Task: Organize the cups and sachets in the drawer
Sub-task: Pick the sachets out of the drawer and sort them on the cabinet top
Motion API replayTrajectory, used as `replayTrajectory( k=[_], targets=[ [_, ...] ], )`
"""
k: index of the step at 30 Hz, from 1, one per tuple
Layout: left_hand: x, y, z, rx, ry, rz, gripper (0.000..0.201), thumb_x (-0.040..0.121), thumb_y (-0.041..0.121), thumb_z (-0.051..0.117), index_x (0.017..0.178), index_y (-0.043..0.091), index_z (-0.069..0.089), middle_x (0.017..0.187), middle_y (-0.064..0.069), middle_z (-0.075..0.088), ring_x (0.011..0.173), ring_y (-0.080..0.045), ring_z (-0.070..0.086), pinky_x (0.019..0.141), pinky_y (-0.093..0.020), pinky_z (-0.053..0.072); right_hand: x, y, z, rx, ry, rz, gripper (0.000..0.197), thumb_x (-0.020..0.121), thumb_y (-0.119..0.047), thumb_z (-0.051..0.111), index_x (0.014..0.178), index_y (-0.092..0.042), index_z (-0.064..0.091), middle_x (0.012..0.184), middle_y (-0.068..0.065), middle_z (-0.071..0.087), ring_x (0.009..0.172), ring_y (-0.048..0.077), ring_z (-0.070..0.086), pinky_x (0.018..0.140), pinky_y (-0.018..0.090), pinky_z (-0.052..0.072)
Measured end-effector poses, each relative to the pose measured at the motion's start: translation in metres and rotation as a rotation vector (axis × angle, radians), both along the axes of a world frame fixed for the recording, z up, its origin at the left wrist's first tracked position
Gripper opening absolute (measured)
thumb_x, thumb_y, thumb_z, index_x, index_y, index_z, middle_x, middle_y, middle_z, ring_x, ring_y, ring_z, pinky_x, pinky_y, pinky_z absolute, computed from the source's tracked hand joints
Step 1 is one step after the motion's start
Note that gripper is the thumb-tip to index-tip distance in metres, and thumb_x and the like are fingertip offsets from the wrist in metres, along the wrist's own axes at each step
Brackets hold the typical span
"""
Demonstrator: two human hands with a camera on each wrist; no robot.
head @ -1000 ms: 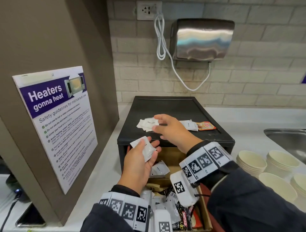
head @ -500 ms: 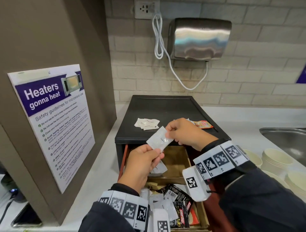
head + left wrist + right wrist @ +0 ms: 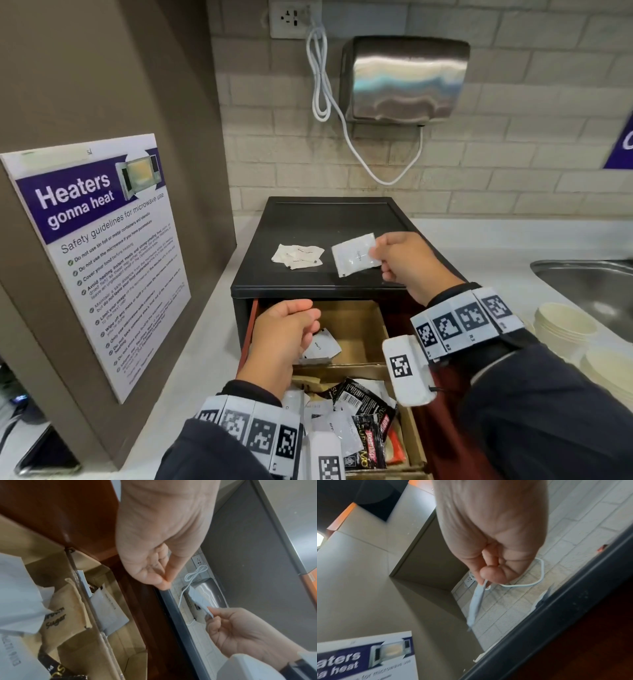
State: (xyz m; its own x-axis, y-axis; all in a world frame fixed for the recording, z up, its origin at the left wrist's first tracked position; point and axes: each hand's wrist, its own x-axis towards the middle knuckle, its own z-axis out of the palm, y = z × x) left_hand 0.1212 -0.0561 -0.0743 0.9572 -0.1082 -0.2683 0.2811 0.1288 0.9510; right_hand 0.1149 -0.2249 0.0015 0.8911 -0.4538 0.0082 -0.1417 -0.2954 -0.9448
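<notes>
Currently: right hand (image 3: pixel 399 262) pinching white sachet (image 3: pixel 356 255) by its edge, held over the black drawer unit (image 3: pixel 308 219) top, just right of a small pile of white sachets (image 3: pixel 298 256). Left hand (image 3: pixel 284 337) loosely curled, holding nothing, over the open drawer (image 3: pixel 356 325), above one loose sachet (image 3: pixel 322 346) in the back compartment. Mixed sachets (image 3: pixel 363 428) crowding the front compartment. Stacked cups (image 3: pixel 561 334) on desk (image 3: pixel 496 274), right side by the sink (image 3: pixel 589 284).
</notes>
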Motion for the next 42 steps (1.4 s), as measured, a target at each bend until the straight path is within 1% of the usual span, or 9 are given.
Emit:
replayTrajectory(
  k=[7,11,14,17,21,28,34,39,42],
  targets=[
    [-0.007,-0.004,0.004,0.168,0.288,-0.163,0.019,0.092,0.022,0.057,0.107,0.011,0.059,0.103,-0.008,0.063,0.085,-0.022,0.061,0.06,-0.029,0.044,-0.008,-0.007,-0.014,0.002,0.139,0.077,0.013,0.091,-0.005,0.054,0.081,-0.013,0.056,0.066,0.007,0.051,0.055,0.012,0.05,0.048,0.018,0.043],
    [-0.005,-0.009,0.01,0.098,0.14,-0.069,0.025,0.093,0.012,0.052,0.117,0.006,0.056,0.126,-0.013,0.055,0.119,-0.032,0.052,0.091,-0.04,0.045,-0.014,0.001,-0.021,-0.055,0.193,0.175,0.015,0.091,-0.003,0.052,0.084,-0.013,0.06,0.083,0.006,0.062,0.074,0.011,0.062,0.059,0.013,0.05],
    [-0.005,-0.008,0.009,0.071,0.066,-0.043,0.028,0.097,0.01,0.046,0.122,0.013,0.056,0.135,-0.008,0.049,0.127,-0.026,0.045,0.105,-0.041,0.04,-0.023,0.003,-0.026,-0.182,0.187,0.225,0.012,0.091,-0.008,0.054,0.098,-0.015,0.062,0.092,0.003,0.062,0.088,0.013,0.061,0.077,0.021,0.052],
    [-0.006,-0.007,0.01,0.028,0.068,-0.01,0.031,0.097,0.007,0.047,0.125,0.014,0.056,0.13,-0.008,0.053,0.122,-0.023,0.051,0.103,-0.038,0.043,-0.037,0.004,-0.033,-0.242,0.241,0.265,0.013,0.091,-0.013,0.055,0.1,-0.017,0.063,0.094,0.002,0.063,0.088,0.012,0.06,0.082,0.026,0.051],
    [-0.006,0.0,0.012,-0.017,0.029,0.072,0.033,0.097,0.007,0.044,0.129,0.01,0.052,0.133,-0.012,0.052,0.125,-0.025,0.049,0.105,-0.039,0.039,-0.052,0.012,-0.054,-0.439,0.427,0.433,0.016,0.088,-0.021,0.06,0.098,-0.01,0.068,0.081,-0.003,0.059,0.081,0.013,0.056,0.073,0.024,0.046],
    [-0.002,0.002,0.018,0.102,0.091,0.144,0.04,0.096,0.006,0.046,0.135,0.012,0.047,0.136,-0.008,0.051,0.125,-0.021,0.049,0.105,-0.037,0.037,-0.062,0.039,-0.091,-0.874,0.746,0.706,0.064,0.075,-0.053,0.067,0.122,-0.012,0.055,0.118,0.006,0.062,0.104,0.024,0.059,0.091,0.037,0.049],
    [-0.004,-0.002,0.019,0.119,0.148,0.128,0.035,0.095,0.015,0.052,0.13,0.014,0.05,0.127,-0.006,0.057,0.116,-0.018,0.054,0.096,-0.034,0.041,-0.059,0.046,-0.09,-0.919,0.803,0.811,0.096,0.076,-0.05,0.07,0.149,-0.017,0.016,0.148,0.004,0.037,0.13,0.027,0.041,0.104,0.041,0.039],
    [-0.008,-0.003,0.02,0.138,0.153,0.09,0.029,0.093,0.015,0.055,0.122,0.016,0.052,0.124,-0.006,0.058,0.116,-0.018,0.055,0.097,-0.035,0.044,-0.057,0.055,-0.096,-1.04,0.768,0.795,0.09,0.068,-0.043,0.079,0.139,-0.015,0.03,0.133,0.007,0.051,0.115,0.03,0.053,0.093,0.045,0.047],
    [-0.012,-0.001,0.019,0.118,0.14,0.065,0.027,0.094,0.013,0.054,0.121,0.014,0.052,0.126,-0.008,0.058,0.117,-0.021,0.055,0.101,-0.037,0.043,-0.055,0.057,-0.092,-1.007,0.718,0.836,0.085,0.068,-0.036,0.081,0.137,-0.012,0.037,0.134,0.007,0.052,0.117,0.028,0.052,0.093,0.038,0.046]
  ],
)
